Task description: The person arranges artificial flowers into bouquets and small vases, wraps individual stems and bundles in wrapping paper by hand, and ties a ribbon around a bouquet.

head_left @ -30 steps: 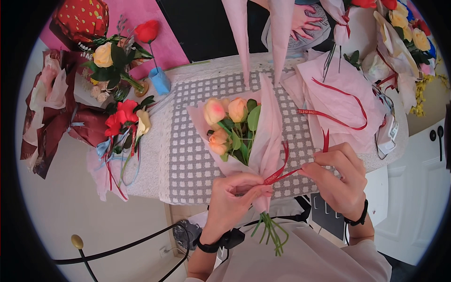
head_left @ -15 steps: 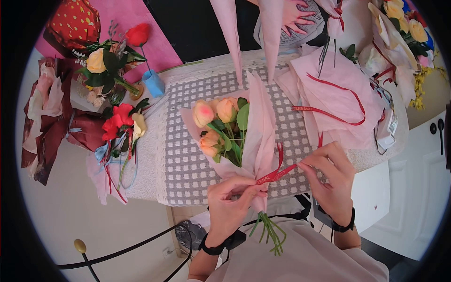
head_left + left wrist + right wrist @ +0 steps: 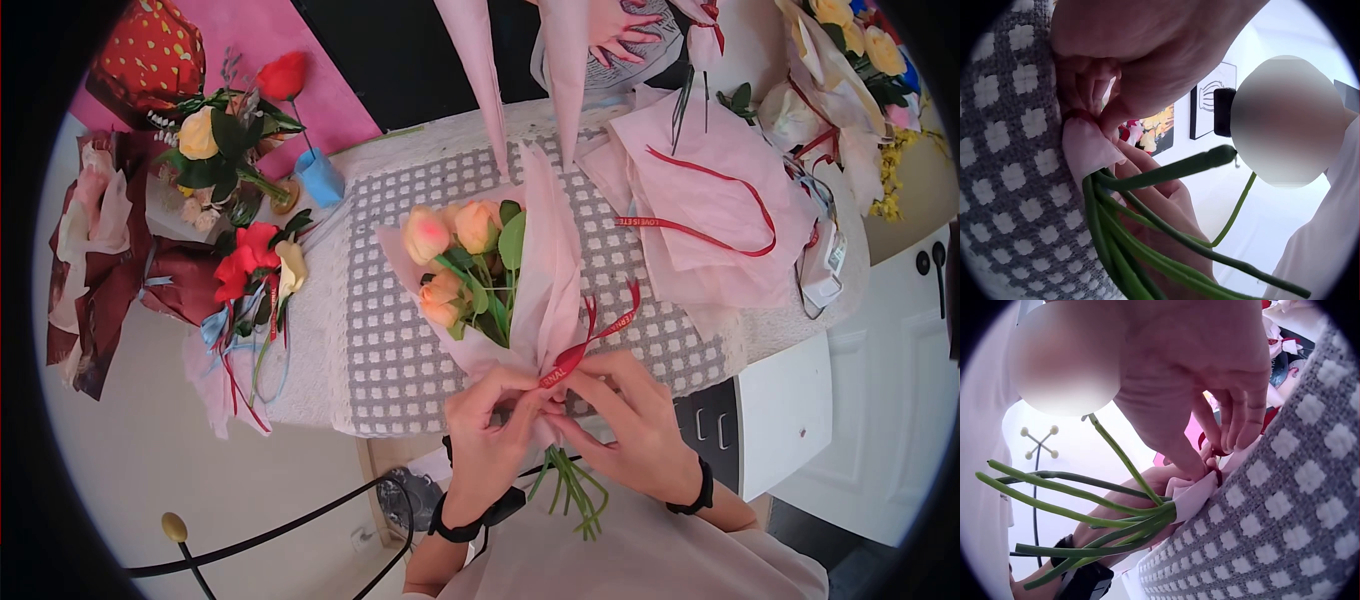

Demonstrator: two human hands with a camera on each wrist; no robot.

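Note:
A bouquet of peach roses (image 3: pixel 478 226) in pink wrapping paper (image 3: pixel 550 270) lies on a checked cloth (image 3: pixel 390 370). Its green stems (image 3: pixel 572 495) stick out toward the person's body. A red printed ribbon (image 3: pixel 568 364) goes round the gathered neck, its two loose ends pointing up and right. My left hand (image 3: pixel 490 430) pinches the ribbon at the neck from the left. From the right, my right hand (image 3: pixel 632 425) meets it there, thumb and fingers pinching the ribbon. Both wrist views show the hands close together above the paper's lower end (image 3: pixel 1088 150), with the fingertips partly hidden.
Pink paper sheets (image 3: pixel 700 190) with another red ribbon (image 3: pixel 765 215) lie at the right. Red flowers (image 3: pixel 250 260), a blue holder (image 3: pixel 320 178) and dark red wrapping (image 3: pixel 100 300) are at the left. Two pink paper cones (image 3: pixel 565 80) hang down at the back.
My right hand has come in from the right to the bouquet's neck, beside my left hand. The ribbon end it was pulling sideways now stands loose. My left hand stays at the neck.

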